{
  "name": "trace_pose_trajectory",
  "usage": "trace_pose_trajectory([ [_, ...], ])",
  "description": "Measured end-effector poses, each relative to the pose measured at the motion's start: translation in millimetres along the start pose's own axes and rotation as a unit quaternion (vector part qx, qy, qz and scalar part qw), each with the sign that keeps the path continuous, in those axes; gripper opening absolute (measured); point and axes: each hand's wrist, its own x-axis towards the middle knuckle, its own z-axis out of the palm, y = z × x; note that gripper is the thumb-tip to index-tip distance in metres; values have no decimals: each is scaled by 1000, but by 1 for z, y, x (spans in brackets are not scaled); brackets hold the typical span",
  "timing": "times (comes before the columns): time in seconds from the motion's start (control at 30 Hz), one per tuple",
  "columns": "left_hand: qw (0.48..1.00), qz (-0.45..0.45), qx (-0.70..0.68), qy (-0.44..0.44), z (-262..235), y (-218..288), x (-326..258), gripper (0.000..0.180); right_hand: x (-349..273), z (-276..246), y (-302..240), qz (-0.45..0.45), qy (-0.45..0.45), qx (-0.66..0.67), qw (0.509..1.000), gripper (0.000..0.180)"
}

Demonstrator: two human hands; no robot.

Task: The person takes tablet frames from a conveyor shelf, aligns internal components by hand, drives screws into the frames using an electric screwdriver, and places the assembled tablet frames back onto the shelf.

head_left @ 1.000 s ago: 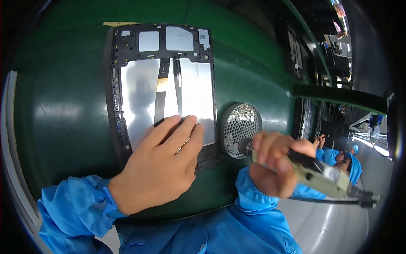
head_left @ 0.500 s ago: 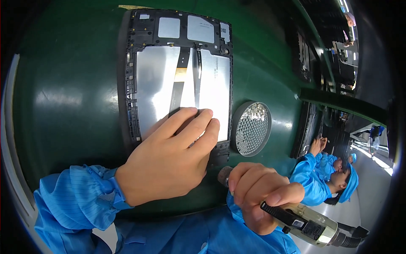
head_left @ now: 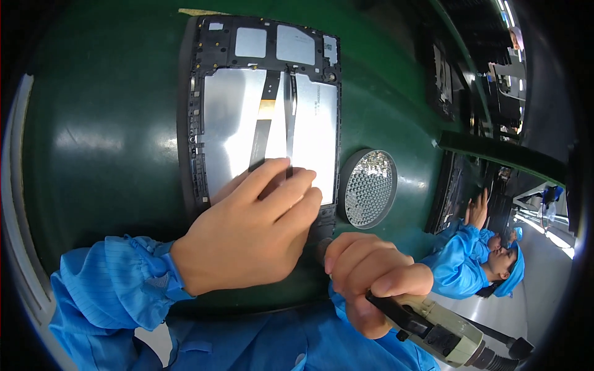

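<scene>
An opened tablet housing (head_left: 270, 49) lies on the green worktop, with a black frame round a wide silver plate (head_left: 232, 117). Two dark ribbon cables run down that plate, one with a gold band (head_left: 266, 110). My left hand (head_left: 247, 238) rests over the lower part of the plate, fingers stretched out and a little apart; its fingertips hide the lower cables. My right hand (head_left: 374, 278) is wrapped round a pale electric screwdriver (head_left: 448, 334) with a black lever. The tool's front end is close to the housing's lower right corner; its tip is hidden behind my fingers.
A round metal dish (head_left: 370, 188) holding many tiny screws stands right of the housing. Farther right, a green rail (head_left: 501, 154) crosses beside stacked dark parts. A co-worker in blue (head_left: 461, 266) sits there, hands over a dark panel (head_left: 448, 191). A corded cable (head_left: 495, 334) trails from the screwdriver.
My right hand and the screwdriver have shifted slightly left, bringing the front end nearer the housing's lower corner. The housing sits a touch farther right. The co-worker's hand has risen and straightened.
</scene>
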Motion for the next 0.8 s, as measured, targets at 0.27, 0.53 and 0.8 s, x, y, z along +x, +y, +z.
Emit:
trace_pose_trajectory([
  [0.27, 996, 47, -74, 9, 3, 11, -2, 12, -16, -47, -21, -7, 72, 42, 997, 35],
  [0.53, 992, 38, -122, -19, -20, -22, -14, 14, -13, -66, -14, -15, 157, -48, 986, 30],
  [0.8, 994, -42, -101, -28, -27, -2, -15, 20, -26, -96, -10, -38, 182, -70, 980, 32],
])
